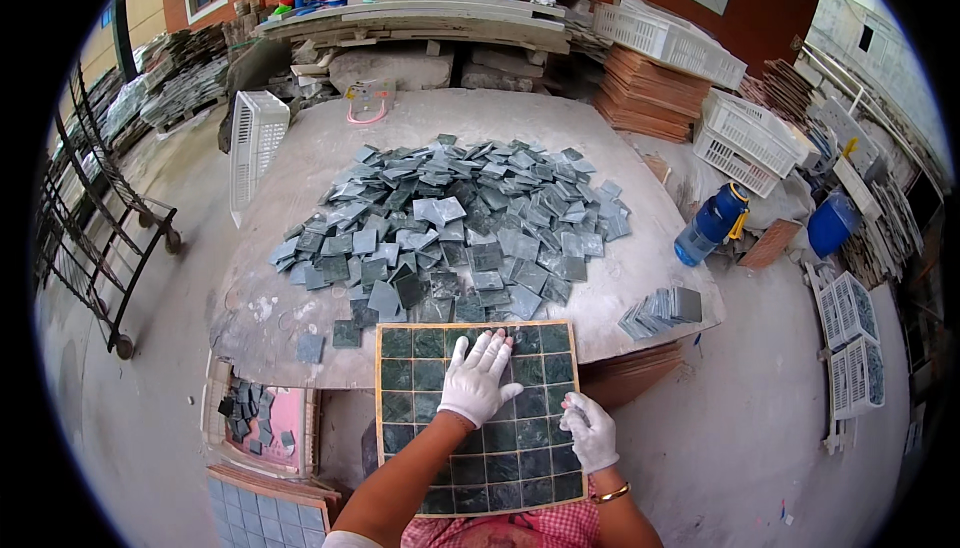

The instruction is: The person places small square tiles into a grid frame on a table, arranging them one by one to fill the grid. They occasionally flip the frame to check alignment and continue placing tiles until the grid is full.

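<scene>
My left hand (478, 383), in a white glove, lies flat with fingers spread on the upper middle of a wooden-edged tray (378, 368). Dark green square stone tiles (503, 466) fill it in a neat grid, part of which my hand and forearm cover. My right hand (590, 433), also gloved and with bare fingertips showing, is at the tray's right edge. Its fingers are curled together over the rim; anything between them is hidden. Just past the tray's far edge, a big heap of loose tiles (460, 213) spreads over the grey table (290, 333).
A row of leaning tiles (660, 314) and a blue bottle (708, 225) stand at the table's right. A bin of tile pieces (285, 418) and a filled tile panel (265, 513) are at lower left. White crates (258, 143) and a black metal cart (125, 298) stand around.
</scene>
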The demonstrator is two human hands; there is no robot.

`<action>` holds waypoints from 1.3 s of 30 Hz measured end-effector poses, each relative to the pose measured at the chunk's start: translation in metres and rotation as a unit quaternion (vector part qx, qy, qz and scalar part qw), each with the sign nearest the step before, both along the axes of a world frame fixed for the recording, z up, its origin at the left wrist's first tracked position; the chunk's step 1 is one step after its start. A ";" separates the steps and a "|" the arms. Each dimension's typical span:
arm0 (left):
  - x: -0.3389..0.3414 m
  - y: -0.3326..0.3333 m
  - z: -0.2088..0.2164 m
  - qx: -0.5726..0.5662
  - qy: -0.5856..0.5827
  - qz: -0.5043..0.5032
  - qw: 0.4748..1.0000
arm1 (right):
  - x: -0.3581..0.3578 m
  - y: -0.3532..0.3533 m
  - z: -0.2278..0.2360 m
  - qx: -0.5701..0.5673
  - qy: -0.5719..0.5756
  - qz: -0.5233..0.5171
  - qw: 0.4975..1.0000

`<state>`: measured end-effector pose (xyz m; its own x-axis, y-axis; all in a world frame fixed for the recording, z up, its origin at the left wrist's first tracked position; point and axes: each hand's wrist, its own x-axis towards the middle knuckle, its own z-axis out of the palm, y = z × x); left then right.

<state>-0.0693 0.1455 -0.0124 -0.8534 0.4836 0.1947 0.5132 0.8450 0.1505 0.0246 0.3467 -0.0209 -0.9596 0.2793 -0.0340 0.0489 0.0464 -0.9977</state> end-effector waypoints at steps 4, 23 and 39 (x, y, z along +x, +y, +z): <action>-0.010 0.003 0.005 -0.001 -0.012 -0.004 1.000 | 0.010 0.028 0.003 0.112 0.043 -0.020 0.993; 0.119 -0.099 -0.003 0.011 -0.028 0.146 0.989 | -0.097 -0.173 0.013 0.578 0.092 0.256 0.770; 0.078 -0.051 0.003 -0.004 0.009 0.125 0.992 | -0.060 -0.016 -0.003 0.572 0.016 0.001 0.820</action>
